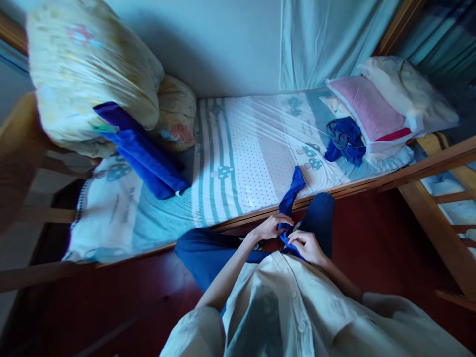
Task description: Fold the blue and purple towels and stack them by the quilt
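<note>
A long, narrow piece of blue cloth (292, 191) runs from my lap up over the bed's edge, its far end lying on the mattress. It looks twisted or rolled; I cannot tell which garment it is. My left hand (273, 227) grips it from the left side, fingers curled over it. Close by on the right, my right hand (308, 245) pinches the same cloth nearer to my body. The cloth's near end is partly hidden by my hands and shirt.
Folded blue clothes (145, 153) lie on the bed's left part, against a big yellowish bundle (92, 74). Crumpled blue clothing (345, 141) lies on the right, beside a pink pillow (372, 106). A wooden rail (420, 166) borders the bed; a curtain (327, 44) hangs behind.
</note>
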Demonstrator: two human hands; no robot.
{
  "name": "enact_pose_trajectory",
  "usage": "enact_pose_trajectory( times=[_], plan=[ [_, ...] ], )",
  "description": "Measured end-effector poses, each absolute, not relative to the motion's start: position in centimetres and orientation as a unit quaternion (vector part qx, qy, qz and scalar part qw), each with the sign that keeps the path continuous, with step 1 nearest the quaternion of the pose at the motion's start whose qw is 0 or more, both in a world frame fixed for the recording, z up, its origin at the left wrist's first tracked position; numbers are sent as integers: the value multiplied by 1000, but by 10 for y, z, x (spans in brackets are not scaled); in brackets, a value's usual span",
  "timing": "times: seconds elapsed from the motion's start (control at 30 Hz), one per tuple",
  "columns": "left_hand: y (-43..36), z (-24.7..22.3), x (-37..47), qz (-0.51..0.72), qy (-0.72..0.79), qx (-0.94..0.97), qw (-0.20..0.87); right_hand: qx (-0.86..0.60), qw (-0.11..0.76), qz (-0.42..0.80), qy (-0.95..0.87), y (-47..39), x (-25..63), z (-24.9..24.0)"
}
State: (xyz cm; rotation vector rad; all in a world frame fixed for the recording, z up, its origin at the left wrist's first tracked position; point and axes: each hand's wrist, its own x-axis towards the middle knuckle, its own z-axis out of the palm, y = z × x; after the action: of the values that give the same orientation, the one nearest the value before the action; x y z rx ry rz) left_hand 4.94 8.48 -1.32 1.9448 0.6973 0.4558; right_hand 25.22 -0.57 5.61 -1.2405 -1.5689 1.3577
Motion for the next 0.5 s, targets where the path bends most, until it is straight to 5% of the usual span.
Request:
enact_pose_trajectory(
  times=[0.5],
  plan=[
    [45,83,83,340,259,774,467,-413,324,468,-711,16,313,151]
  ],
)
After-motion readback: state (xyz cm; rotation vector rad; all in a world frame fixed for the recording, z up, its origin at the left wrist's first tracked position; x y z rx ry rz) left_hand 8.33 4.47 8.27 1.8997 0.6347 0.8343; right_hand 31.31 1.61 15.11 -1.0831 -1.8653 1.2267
